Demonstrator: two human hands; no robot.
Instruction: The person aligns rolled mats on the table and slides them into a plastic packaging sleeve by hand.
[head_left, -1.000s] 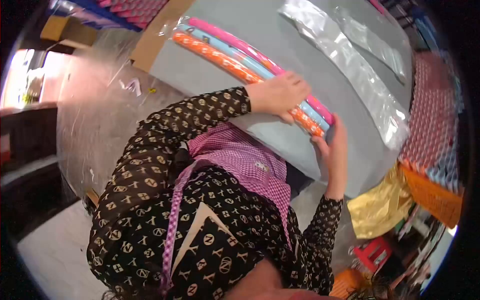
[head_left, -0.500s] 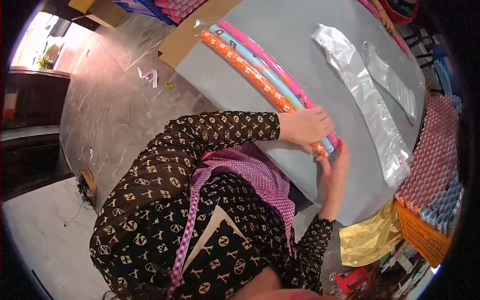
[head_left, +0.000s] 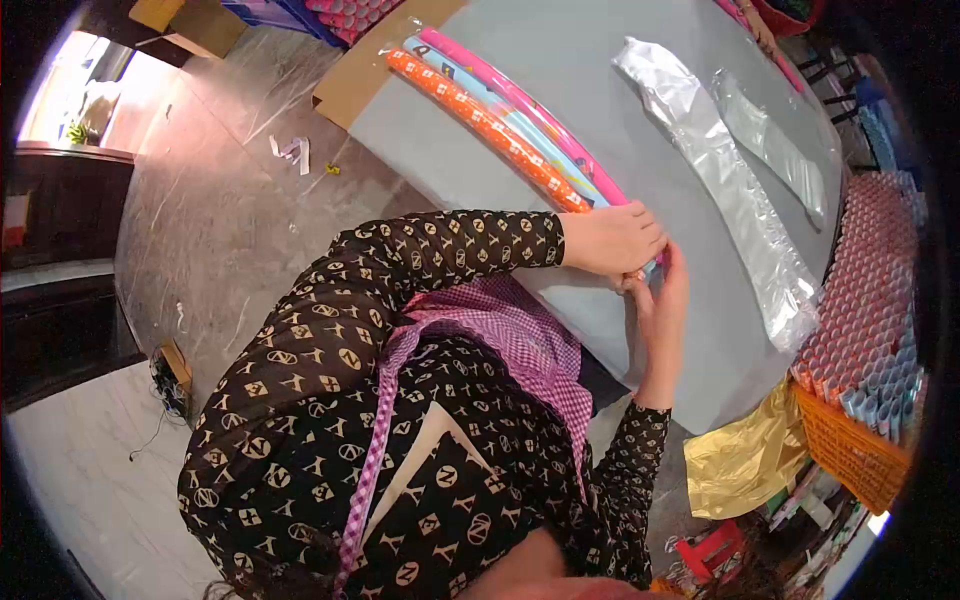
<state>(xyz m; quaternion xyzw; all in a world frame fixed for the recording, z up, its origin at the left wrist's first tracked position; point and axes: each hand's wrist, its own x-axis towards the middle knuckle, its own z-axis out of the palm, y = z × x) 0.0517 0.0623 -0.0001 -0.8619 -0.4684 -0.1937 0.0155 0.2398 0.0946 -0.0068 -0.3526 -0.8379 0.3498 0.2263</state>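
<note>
Three rolls of patterned wrapping paper lie side by side on the grey tabletop: an orange roll (head_left: 490,130), a light blue roll (head_left: 515,122) and a pink roll (head_left: 530,105). Clear film shows at their far ends. My left hand (head_left: 612,240) is closed over the rolls near their near ends, its palm down. Just beyond it, my right hand (head_left: 662,300) has thumb and fingers bent around the near ends. Those ends are mostly hidden between the two hands.
A long silvery plastic sleeve (head_left: 715,170) and a smaller clear one (head_left: 770,145) lie on the table (head_left: 560,50). An orange crate (head_left: 850,440) of many rolls stands at right, near gold foil (head_left: 745,455). Another person's hand (head_left: 762,38) is at the far edge.
The view has shifted slightly. My right hand has come closer to my left at the rolls' near ends, which showed more before and are now mostly covered.
</note>
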